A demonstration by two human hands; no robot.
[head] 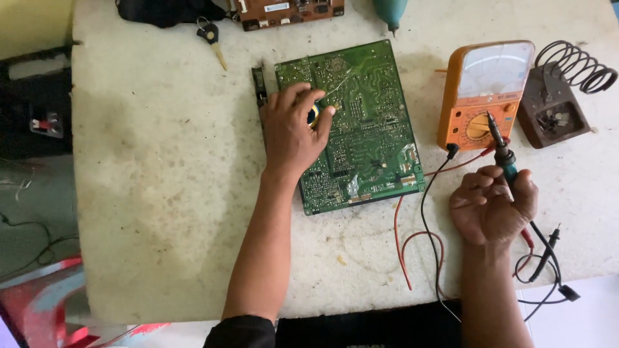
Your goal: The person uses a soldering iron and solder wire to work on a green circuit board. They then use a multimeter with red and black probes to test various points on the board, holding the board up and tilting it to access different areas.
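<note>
While left hand (pixel 291 132) rests on green board (pixel 356 122), right hand (pixel 493 203) perhaps grips iron (pixel 501 149).

Brown circuit board (pixel 291 11) cut off above

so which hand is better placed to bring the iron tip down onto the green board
Right, probably. The right hand already grips the soldering iron, tip up beside the green board. The left hand rests on that board.

A worn white table (pixel 161 193) bears a green circuit board (pixel 367 129), orange multimeter (pixel 480 96), key (pixel 211 35).
</note>
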